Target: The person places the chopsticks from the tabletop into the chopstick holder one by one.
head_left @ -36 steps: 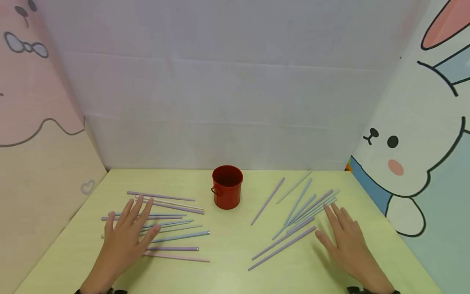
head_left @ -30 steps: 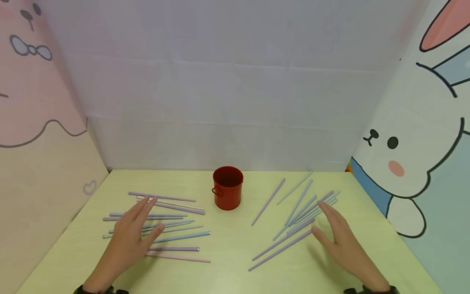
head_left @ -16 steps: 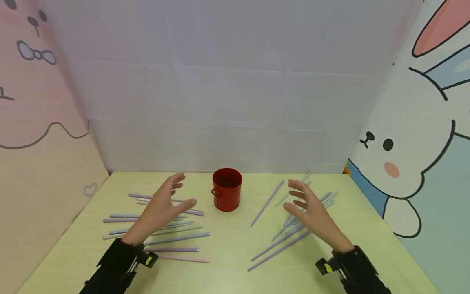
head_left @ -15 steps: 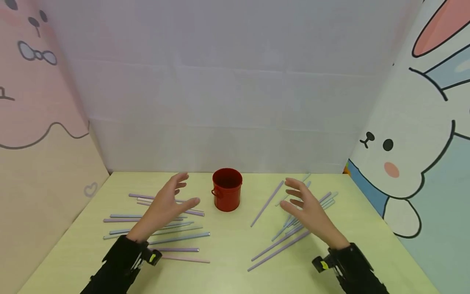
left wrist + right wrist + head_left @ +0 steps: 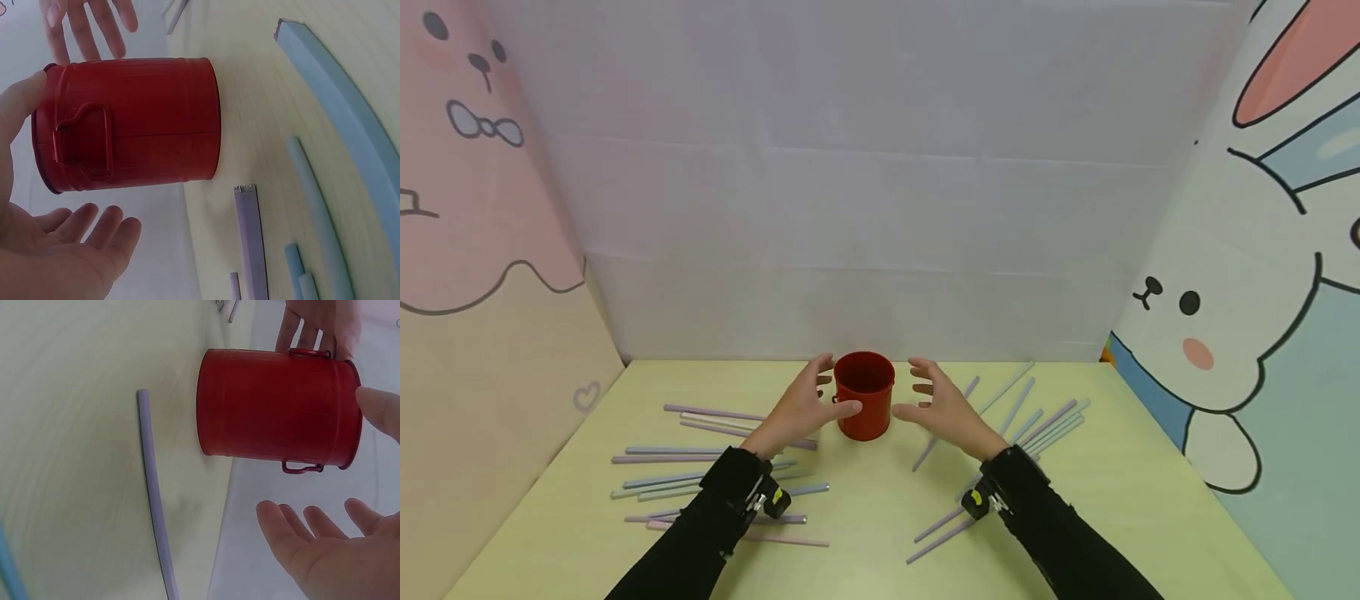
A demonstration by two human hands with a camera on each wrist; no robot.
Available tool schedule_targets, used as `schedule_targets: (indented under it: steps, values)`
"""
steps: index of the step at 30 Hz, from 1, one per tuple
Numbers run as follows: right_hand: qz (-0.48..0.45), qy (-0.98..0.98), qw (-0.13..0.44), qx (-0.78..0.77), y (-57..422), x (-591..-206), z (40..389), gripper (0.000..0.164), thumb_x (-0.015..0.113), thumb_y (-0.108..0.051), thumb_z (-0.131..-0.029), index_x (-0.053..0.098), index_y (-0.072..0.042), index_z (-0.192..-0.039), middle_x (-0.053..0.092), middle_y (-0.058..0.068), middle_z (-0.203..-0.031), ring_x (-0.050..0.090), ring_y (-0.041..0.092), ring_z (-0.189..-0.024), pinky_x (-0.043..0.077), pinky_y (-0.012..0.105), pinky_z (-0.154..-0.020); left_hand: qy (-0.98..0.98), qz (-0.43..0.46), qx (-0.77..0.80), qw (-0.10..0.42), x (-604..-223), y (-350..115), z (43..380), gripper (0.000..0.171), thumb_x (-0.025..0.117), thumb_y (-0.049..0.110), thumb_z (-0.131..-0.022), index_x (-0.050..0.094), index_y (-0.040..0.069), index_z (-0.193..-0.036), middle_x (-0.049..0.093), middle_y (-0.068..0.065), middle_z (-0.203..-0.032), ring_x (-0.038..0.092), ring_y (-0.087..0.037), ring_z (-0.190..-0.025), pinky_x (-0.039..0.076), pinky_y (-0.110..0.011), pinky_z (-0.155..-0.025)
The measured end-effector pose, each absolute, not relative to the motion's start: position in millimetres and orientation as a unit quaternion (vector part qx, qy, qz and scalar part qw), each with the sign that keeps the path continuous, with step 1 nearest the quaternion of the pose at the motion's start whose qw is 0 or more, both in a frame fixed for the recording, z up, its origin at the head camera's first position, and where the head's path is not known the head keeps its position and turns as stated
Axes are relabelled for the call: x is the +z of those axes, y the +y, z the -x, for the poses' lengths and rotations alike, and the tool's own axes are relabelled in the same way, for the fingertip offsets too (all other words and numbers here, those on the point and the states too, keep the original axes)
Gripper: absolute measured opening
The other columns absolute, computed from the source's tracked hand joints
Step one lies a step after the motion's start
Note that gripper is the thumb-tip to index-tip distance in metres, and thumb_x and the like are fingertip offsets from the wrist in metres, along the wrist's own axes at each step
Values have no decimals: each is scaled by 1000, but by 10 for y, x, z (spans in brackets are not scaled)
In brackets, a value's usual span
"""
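Observation:
A small red bucket (image 5: 865, 417) stands upright at the back middle of the table. My left hand (image 5: 801, 408) is at its left side, fingers relaxed and thumb near the front of the rim. On the other side my right hand (image 5: 947, 412) faces it with fingers spread and slightly bent. Neither hand is curled round the bucket. The left wrist view shows a wire loop (image 5: 84, 144) on the bucket's side, and the right wrist view shows a second loop (image 5: 303, 467) near the rim.
Pastel sticks lie on the pale yellow table (image 5: 857, 508): a group to the left, including a pink stick (image 5: 786, 541), and another to the right, including a purple stick (image 5: 940, 542). My forearms reach over both groups. A white wall (image 5: 865, 208) rises behind the bucket.
Both hands have moved inward and forward from above the two groups of sticks to either side of the bucket. The palms have turned to face each other. The bucket stays in place.

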State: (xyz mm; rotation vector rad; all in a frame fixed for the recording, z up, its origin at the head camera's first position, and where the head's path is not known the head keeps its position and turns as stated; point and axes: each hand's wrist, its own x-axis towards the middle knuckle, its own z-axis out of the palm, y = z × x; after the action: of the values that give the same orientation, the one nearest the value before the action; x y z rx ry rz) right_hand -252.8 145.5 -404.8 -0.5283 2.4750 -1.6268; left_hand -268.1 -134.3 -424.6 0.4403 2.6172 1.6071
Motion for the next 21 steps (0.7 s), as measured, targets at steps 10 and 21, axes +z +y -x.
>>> schedule_targets:
  steps: [10, 21]
  values:
    - [213, 800, 72, -557, 1199, -4185, 2691, 78, 76, -15, -98, 34, -7, -163, 48, 21, -158, 50, 48, -142, 54, 53, -107, 819, -164, 550, 13, -4309, -1179, 2714, 83, 87, 30, -91, 41, 10, -158, 53, -11, -152, 56, -37, -133, 56, -50, -103]
    - [220, 817, 61, -529, 1301, -4205, 2528, 75, 81, -16, -96, 41, -11, -160, 56, 18, -149, 62, 42, -130, 60, 47, -98, 829, -174, 532, 7, -4276, -1120, 2563, 78, 88, 27, -90, 47, 9, -154, 57, -8, -147, 59, -31, -127, 59, -44, -95]
